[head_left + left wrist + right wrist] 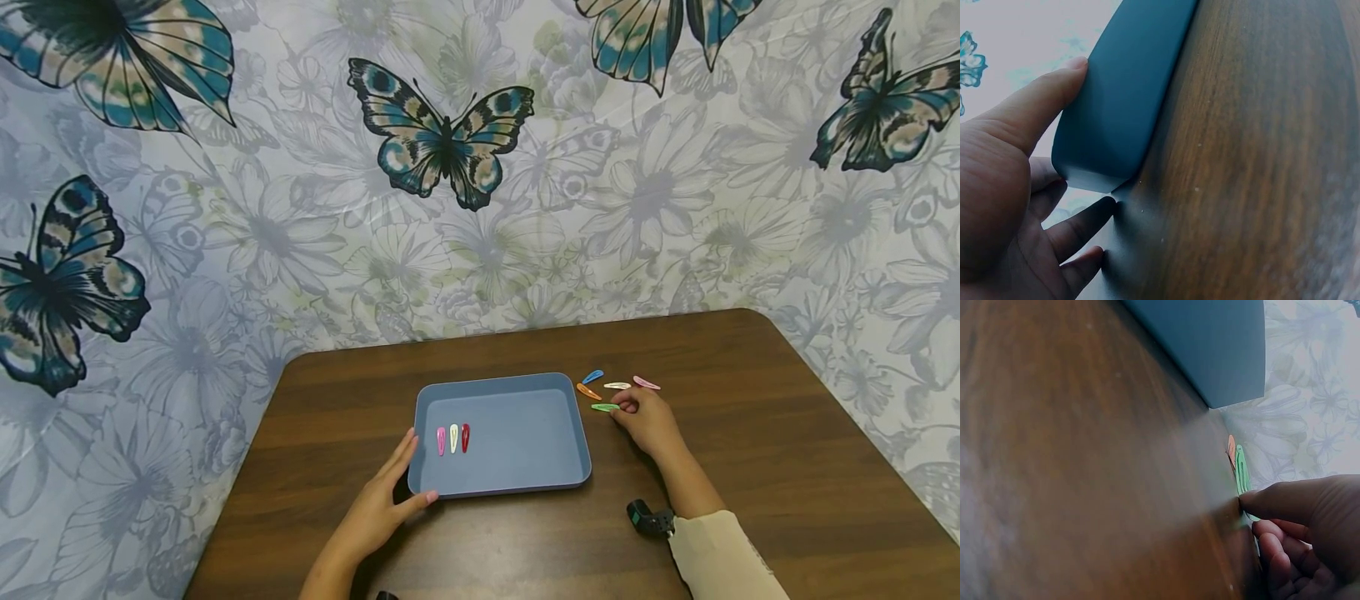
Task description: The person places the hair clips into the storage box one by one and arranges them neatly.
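A blue-grey tray point(517, 450) lies on the table with a pink hair clip point(441, 442), a cream hair clip point(453, 438) and a red hair clip point(465, 438) side by side near its left end. My left hand point(378, 508) touches the tray's near left corner, fingers spread along the left side and thumb at the front edge. Right of the tray, my right hand point(647, 421) pinches the end of a green hair clip point(1241, 469) between thumb and fingers, low at the tabletop. Around it lie an orange clip point(588, 391), a blue clip point(593, 377), a cream clip point(617, 386) and a pink clip point(646, 382).
The brown wooden table point(525, 550) has rounded far corners. Behind it hangs a floral cloth point(495, 250) with printed butterflies. A black wrist device point(649, 518) sits at the right wrist, by a cream sleeve point(720, 554).
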Action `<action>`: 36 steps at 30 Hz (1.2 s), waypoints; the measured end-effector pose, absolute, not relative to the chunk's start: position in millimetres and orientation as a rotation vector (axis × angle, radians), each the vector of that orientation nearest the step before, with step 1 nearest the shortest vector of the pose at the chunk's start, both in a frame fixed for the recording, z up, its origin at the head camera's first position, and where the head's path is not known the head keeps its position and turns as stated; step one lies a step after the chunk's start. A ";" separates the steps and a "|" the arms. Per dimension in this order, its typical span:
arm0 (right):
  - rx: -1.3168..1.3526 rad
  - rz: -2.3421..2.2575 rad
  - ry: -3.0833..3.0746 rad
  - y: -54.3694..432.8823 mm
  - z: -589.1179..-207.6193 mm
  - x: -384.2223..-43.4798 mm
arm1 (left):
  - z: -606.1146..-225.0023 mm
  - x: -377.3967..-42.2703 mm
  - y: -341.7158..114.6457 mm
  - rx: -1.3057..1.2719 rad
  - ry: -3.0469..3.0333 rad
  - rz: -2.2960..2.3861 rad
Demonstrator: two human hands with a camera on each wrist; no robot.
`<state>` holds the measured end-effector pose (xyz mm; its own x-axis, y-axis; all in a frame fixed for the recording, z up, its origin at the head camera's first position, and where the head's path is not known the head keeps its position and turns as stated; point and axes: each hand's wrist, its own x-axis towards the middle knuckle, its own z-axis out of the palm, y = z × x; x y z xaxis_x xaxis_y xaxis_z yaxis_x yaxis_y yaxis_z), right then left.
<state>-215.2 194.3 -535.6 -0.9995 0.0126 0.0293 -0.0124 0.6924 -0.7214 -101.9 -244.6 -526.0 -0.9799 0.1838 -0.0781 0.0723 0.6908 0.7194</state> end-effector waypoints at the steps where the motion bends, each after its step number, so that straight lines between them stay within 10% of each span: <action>1: 0.000 1.218 -2.862 194.3 -535.3 -215.0 | -525.8 -101.9 -244.6 0.209 2.755 1.164; 36: -0.058 1.397 -2.815 200.7 -528.1 -216.3 | -524.7 -102.1 -244.9 0.215 2.749 1.165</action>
<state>-216.3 200.7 -528.1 -0.9993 0.0320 -0.0179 0.0336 0.6042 -0.7961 -102.1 -244.9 -524.7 -0.9788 0.1884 -0.0799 0.0736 0.6885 0.7215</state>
